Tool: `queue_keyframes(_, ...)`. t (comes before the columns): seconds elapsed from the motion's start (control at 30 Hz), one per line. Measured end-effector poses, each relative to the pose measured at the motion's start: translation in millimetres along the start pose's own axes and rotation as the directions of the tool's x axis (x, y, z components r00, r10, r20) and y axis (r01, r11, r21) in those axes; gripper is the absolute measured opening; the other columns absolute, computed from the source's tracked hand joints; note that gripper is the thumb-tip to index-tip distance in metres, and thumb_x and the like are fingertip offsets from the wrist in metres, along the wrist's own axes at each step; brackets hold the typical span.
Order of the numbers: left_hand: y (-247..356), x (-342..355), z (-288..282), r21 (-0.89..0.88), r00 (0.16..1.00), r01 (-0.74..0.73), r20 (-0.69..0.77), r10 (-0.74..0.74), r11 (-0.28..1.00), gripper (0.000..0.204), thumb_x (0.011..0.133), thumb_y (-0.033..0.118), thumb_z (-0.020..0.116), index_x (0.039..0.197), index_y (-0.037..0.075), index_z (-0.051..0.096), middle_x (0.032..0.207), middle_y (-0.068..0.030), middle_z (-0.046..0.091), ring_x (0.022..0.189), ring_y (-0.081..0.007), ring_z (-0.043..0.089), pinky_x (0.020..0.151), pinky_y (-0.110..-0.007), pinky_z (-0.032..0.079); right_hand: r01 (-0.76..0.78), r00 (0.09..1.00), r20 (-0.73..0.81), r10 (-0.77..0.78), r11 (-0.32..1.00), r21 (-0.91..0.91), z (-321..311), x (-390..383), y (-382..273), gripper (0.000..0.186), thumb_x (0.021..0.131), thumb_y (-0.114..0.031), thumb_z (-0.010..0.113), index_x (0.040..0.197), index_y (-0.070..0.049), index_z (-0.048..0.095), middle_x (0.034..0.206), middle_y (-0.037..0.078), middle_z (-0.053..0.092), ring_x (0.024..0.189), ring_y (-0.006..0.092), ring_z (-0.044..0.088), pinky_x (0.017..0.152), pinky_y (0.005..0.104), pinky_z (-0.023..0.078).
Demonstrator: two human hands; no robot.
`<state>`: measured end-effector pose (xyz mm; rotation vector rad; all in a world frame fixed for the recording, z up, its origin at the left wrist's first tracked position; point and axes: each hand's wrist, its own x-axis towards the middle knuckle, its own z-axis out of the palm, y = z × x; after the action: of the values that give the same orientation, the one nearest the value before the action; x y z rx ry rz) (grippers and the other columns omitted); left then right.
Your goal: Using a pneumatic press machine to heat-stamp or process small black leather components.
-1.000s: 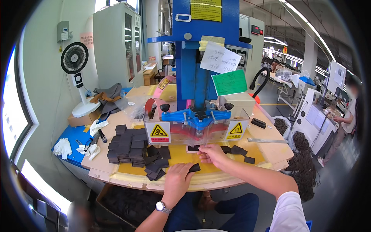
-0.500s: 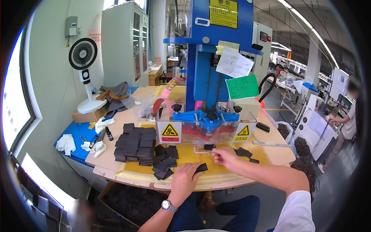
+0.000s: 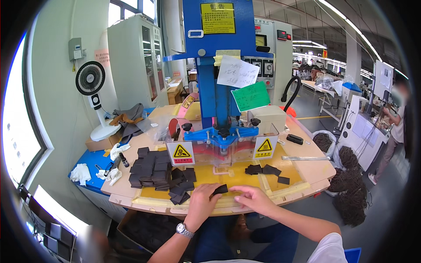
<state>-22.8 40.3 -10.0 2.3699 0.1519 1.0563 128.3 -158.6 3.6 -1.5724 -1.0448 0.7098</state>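
My left hand [image 3: 202,201] pinches a small dark rectangular piece [image 3: 220,189], thin like fabric or leather, over the front of the yellow work surface. Just right of that piece, my right hand [image 3: 256,200] has its index finger stretched toward it, thumb apart, with nothing visible in the grip. Loose dark pieces [image 3: 179,188] lie scattered beyond my left hand, beside tall stacks of the same pieces [image 3: 151,168]. Several more dark pieces [image 3: 272,169] lie beyond my right hand. A pale outlined guide [image 3: 223,172] lies bare below the blue press head [image 3: 223,133].
Clear guards with warning signs [image 3: 265,148] front the blue press. A metal ruler [image 3: 306,158] and a black case [image 3: 294,139] lie right. White cloths [image 3: 113,176], a small black bottle [image 3: 124,158] and a fan [image 3: 90,79] are left. An open box [image 3: 147,232] sits below the table.
My right hand has drawn back from the guide toward my left hand. The dark piece at the guide now lies farther right, among the loose ones. The whole view has shifted.
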Motion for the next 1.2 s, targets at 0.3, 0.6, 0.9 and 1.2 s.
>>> queue_keyframes(0.3, 4, 21, -2, -0.001, 0.980, 0.124, 0.160, -0.122, 0.992, 0.042, 0.093, 0.009, 0.083, 0.134, 0.001, 0.076, 0.122, -0.0213, 0.079, 0.114, -0.0415, 0.075, 0.101, -0.048, 0.059, 0.114, 0.992, -0.066, -0.111, 0.992, 0.047, 10, 13, 11, 0.048, 0.107, -0.005, 0.069, 0.154, 0.003, 0.061, 0.129, 0.010, 0.075, 0.089, 0.0129, 0.073, 0.080, 0.0314, 0.064)
queue_keyframes(0.6, -10, 17, -1, 0.158, 0.997, -0.005, 0.080, -0.008, 0.987, 0.046, 0.095, 0.012, 0.080, 0.138, 0.001, 0.072, 0.136, -0.0226, 0.074, 0.125, -0.0441, 0.069, 0.107, -0.050, 0.056, 0.113, 0.973, -0.207, -0.104, 0.993, 0.032, -5, 90, 34, 0.052, 0.102, -0.005, 0.071, 0.150, 0.011, 0.058, 0.125, 0.021, 0.076, 0.081, 0.0235, 0.082, 0.069, 0.0351, 0.066)
queue_keyframes(0.9, -36, 34, 3, 0.282, 0.979, -0.062, 0.205, 0.003, 0.957, 0.047, 0.094, 0.011, 0.079, 0.138, -0.004, 0.069, 0.135, -0.0242, 0.072, 0.125, -0.0431, 0.067, 0.110, -0.049, 0.054, -0.070, 0.985, -0.174, 0.021, 0.957, -0.282, 1, 118, 22, 0.065, 0.097, -0.014, 0.078, 0.153, 0.010, 0.058, 0.100, 0.017, 0.080, 0.071, 0.0243, 0.080, 0.064, 0.0353, 0.065)
queue_keyframes(1.2, -64, 58, 50, 0.606, 0.973, -0.171, 0.227, 0.038, 0.777, 0.050, 0.095, 0.011, 0.069, 0.140, -0.009, 0.064, 0.130, -0.0244, 0.071, 0.121, -0.0410, 0.068, 0.103, -0.052, 0.055, -0.042, 0.985, -0.174, -0.013, 0.949, -0.314, 4, 111, 19, 0.064, 0.092, -0.013, 0.077, 0.150, 0.011, 0.060, 0.141, 0.024, 0.069, 0.078, 0.0290, 0.081, 0.067, 0.0391, 0.066)
